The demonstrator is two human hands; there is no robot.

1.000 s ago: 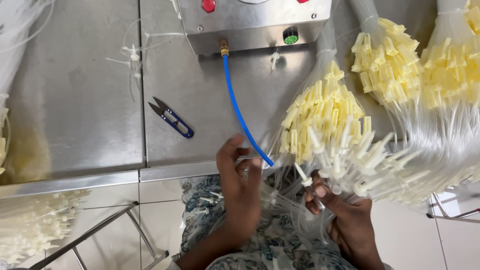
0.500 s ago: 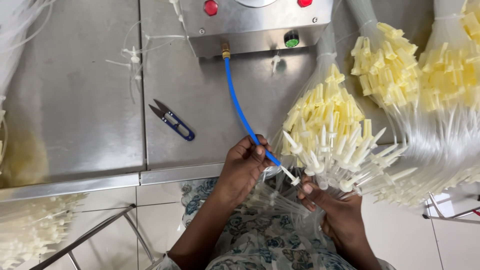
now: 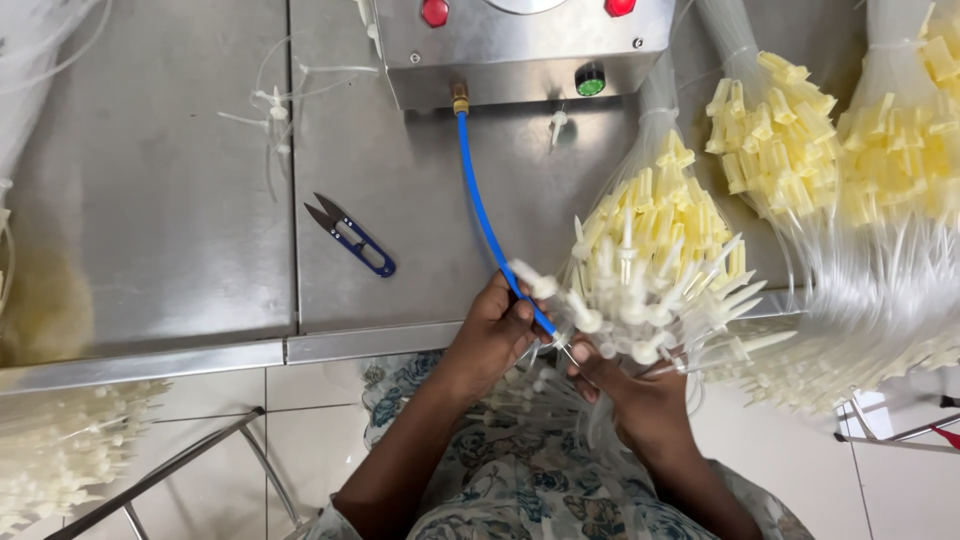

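Note:
My left hand (image 3: pixel 492 335) is closed around the end of a blue air hose (image 3: pixel 484 215) that runs down from a steel machine box (image 3: pixel 520 45). My right hand (image 3: pixel 640 395) grips a bundle of clear thin tubes (image 3: pixel 640 300) with white tips fanning upward. The hose tip sits right against those white tips, between my two hands. Just behind them lies a bundle of tubes with pale yellow caps (image 3: pixel 670 205).
Blue thread snips (image 3: pixel 352 238) lie on the steel table (image 3: pixel 150 200) left of the hose. More yellow-capped tube bundles (image 3: pixel 790 135) lie at the right. A heap of white-tipped tubes (image 3: pixel 60 450) hangs at the lower left, above a metal frame (image 3: pixel 190 470) and tiled floor.
My left hand has moved up and right, bringing the hose end to the white tube tips. The right hand has raised the bundle slightly toward it.

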